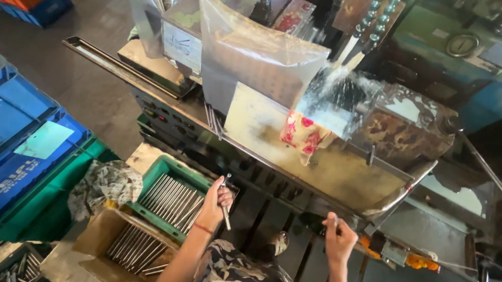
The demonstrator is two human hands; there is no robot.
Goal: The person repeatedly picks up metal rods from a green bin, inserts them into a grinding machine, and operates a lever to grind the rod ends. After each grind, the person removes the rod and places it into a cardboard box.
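I stand at a grinding machine (336,136), looking down at my own two hands. My left hand (217,200) is raised beside a green tray (160,172) of thin metal rods (171,199); its fingers are closed around one rod (225,208), which stands nearly upright in my grip, its ends showing above and below my fist. The tray sits at the machine's front left corner, just beside my hand. Below it an open cardboard box (97,239) holds more rods of the same kind. A crumpled cloth (105,186) lies against the tray's left side.

My right hand (338,238) is up near the machine's front edge, fingers curled on something small and dark, perhaps a knob or a second rod; I cannot tell which.

Coolant sprays over the wheel area at the back of the machine, behind clear plastic splash sheets (253,50). A flowered rag (305,135) hangs at the middle. Blue crates (3,137) stand on the floor to my left.

I judge this as the loading step: a rod picked and in hand, not yet at the machine. Feeding it in would call for steady aim along the front edge.
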